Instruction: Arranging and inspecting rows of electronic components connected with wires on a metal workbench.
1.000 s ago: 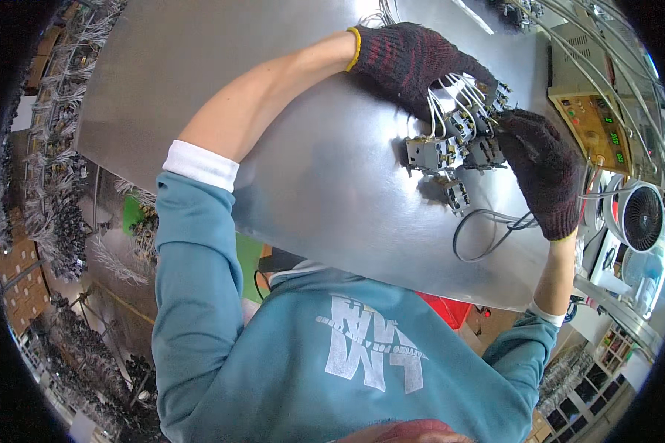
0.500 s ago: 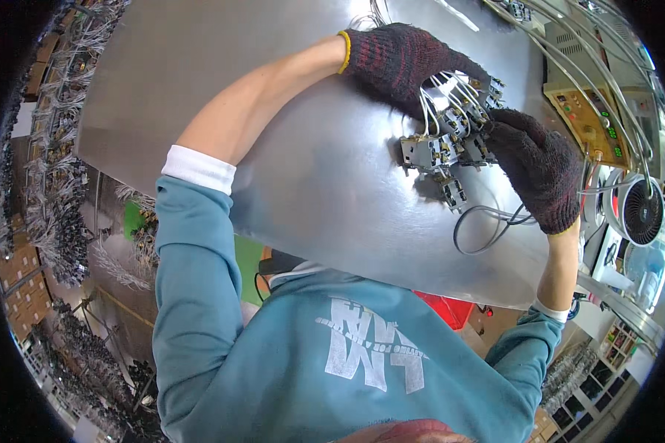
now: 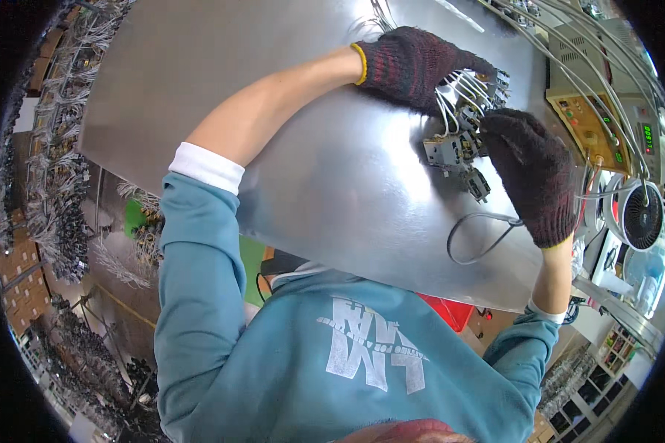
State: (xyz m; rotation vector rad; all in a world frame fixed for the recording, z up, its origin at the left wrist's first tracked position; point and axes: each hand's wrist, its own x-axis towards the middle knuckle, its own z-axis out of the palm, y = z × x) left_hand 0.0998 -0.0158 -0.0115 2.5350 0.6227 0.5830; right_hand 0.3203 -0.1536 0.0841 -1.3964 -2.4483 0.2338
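Observation:
My left hand (image 3: 425, 68), in a dark knitted glove with a yellow cuff, is closed round a bundle of white wires (image 3: 462, 90). From the wires hang several small metal-cased connectors (image 3: 443, 151), clustered just above the metal table. My right hand (image 3: 530, 173), gloved alike, is at the right side of the cluster, its fingers bent and pressed together near the connectors. What those fingers hold, if anything, is hidden. A grey cable (image 3: 452, 240) loops over the table and runs up under the right hand.
The shiny metal table (image 3: 310, 162) carries more wires (image 3: 380, 15) at its far edge. Yellow-fronted test equipment (image 3: 587, 125) with lit displays stands at the right, next to a small fan (image 3: 643, 214). Wire bundles (image 3: 66, 207) hang at the left. A red bin (image 3: 447, 310) shows below the table.
My left hand and the connectors have shifted a little to the right. My right hand has tilted slightly, and the grey cable's loop has changed shape. Another display at the right shows lit digits.

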